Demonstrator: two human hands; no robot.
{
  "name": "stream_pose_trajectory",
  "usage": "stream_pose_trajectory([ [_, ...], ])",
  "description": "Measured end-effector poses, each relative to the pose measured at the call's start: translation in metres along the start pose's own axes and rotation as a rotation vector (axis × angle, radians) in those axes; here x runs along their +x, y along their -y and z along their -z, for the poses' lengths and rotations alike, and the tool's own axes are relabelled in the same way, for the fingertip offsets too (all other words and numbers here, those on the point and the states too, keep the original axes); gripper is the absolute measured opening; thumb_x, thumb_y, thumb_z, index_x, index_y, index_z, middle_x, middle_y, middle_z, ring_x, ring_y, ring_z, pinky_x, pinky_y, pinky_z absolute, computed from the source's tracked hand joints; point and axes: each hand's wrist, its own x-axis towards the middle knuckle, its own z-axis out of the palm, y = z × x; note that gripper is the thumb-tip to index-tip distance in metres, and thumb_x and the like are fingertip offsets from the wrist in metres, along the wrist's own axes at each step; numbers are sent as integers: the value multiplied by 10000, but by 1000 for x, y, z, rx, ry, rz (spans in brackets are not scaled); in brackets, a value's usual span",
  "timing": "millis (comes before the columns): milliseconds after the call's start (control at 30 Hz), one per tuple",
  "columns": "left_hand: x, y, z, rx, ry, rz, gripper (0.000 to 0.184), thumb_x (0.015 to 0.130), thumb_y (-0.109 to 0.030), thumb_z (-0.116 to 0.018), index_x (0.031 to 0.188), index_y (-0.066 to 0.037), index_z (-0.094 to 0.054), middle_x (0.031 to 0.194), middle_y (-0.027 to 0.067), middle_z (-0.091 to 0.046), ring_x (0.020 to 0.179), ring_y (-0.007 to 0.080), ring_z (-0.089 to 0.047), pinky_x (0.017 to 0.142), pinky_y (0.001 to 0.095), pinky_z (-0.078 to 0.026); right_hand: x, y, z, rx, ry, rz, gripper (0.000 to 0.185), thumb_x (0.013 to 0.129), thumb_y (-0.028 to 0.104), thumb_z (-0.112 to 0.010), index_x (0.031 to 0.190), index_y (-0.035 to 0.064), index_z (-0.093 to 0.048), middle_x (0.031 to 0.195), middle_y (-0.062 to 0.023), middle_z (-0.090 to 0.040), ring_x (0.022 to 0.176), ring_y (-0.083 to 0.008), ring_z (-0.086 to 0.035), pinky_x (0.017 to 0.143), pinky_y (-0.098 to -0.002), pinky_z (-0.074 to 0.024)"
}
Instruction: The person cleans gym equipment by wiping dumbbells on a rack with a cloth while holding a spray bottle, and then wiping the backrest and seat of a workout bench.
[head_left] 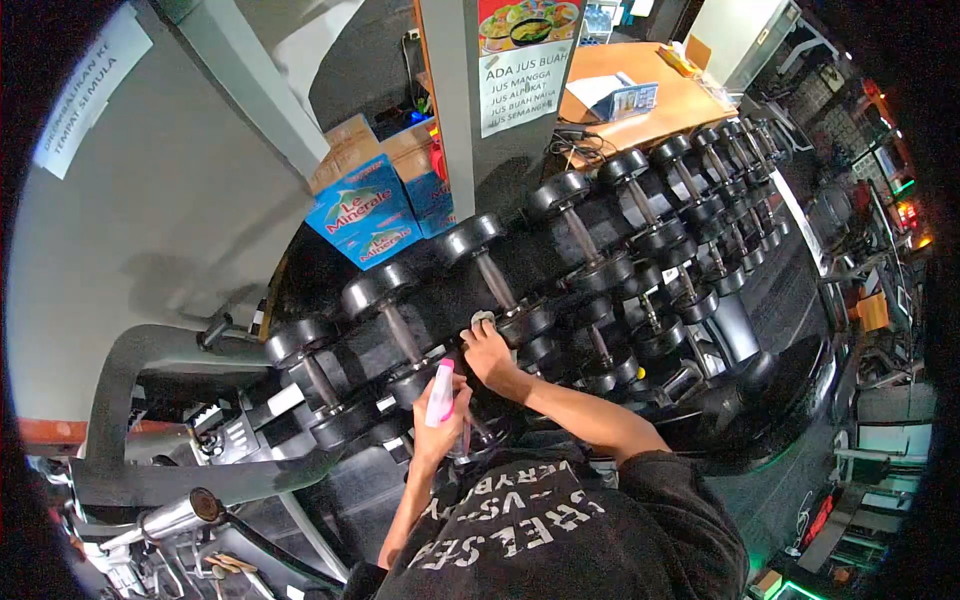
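Note:
My left hand [432,440] is closed around a spray bottle [441,396] with a pink and white top; most of its body is hidden by my fingers. My right hand [490,357] reaches to the rack between two dumbbells, its fingers closed on a small pale cloth [482,317]. Close to the cloth is a black dumbbell [494,280] with a grey metal handle, its near head beside my fingertips. Another dumbbell [402,335] lies just left of my right hand, above the spray bottle.
Several dumbbells fill a two-tier black rack [345,370] running up to the right. Behind it stand blue water cartons [360,215], a pillar with a juice sign [522,92] and a wooden desk [640,100]. A grey machine frame [105,400] is at left.

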Motion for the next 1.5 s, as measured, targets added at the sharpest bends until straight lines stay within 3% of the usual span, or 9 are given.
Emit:
stream_pose_trajectory([
  [367,-2,-10,-3,100,70,-77,187,866,-77,-640,1025,9,-593,774,53,-633,541,84,-576,494,230,-458,-52,-74,25,510,-569,-243,423,761,39,-559,1128,233,-636,1051,-44,-576,1048,-247,-549,876,-355,-502],
  [600,-1,-9,-19,78,124,-100,200,866,-106,-646,1027,2,-596,783,46,-634,549,80,-577,498,231,-460,-93,-122,-61,875,-648,-694,324,849,13,-550,1173,-4,-558,1062,-228,-615,950,-405,-602,833,-391,-484],
  [700,-2,-12,-22,58,172,-22,194,866,-106,-645,1023,-1,-597,754,32,-624,545,74,-569,499,231,-457,-100,-111,-105,1116,99,-872,284,877,53,-557,1151,-24,-558,1032,-177,-649,901,-354,-640,789,-424,-503],
  [767,-4,-13,-25,34,184,-18,184,869,-107,-642,1015,-4,-596,725,19,-612,537,70,-559,499,229,-452,-107,-80,-184,2490,-340,-889,237,959,187,-490,1140,47,-554,1006,-105,-656,897,-277,-654,796,-471,-527],
  [867,-8,-4,-25,-24,158,0,183,870,-110,-644,1011,-5,-595,721,16,-608,537,68,-556,502,227,-450,-98,-62,-185,2848,-112,-915,295,988,234,-417,1197,70,-545,1120,-89,-635,953,-223,-637,782,-402,-546],
  [1067,-14,-9,-25,-14,167,35,142,863,-47,-634,990,-1,-592,786,31,-614,579,76,-569,531,231,-461,-43,-63,-105,2805,-561,-1474,314,996,112,-319,1233,64,-518,1157,-90,-617,1010,-247,-622,852,-425,-540],
  [1200,-13,-14,-27,12,111,16,152,854,-51,-643,992,-1,-602,806,31,-622,610,73,-575,556,232,-465,-65,-58,-63,2663,-946,-1280,407,965,12,-344,1347,130,-420,1255,-85,-545,1104,-250,-568,938,-418,-499],
  [1333,-8,-16,-33,8,125,93,177,848,-59,-656,1008,-1,-607,825,32,-627,634,71,-568,585,232,-466,-84,-56,-17,2524,-855,-1473,465,967,5,-375,1398,178,-372,1307,-62,-501,1140,-239,-545,924,-401,-501],
  [1500,-2,-12,-41,12,174,-41,182,862,-96,-646,1006,4,-598,801,37,-622,551,74,-560,502,230,-457,-124,-47,-2,2753,-796,-1160,376,996,218,-419,1371,186,-410,1205,-21,-580,1049,-221,-600,858,-392,-513],
])
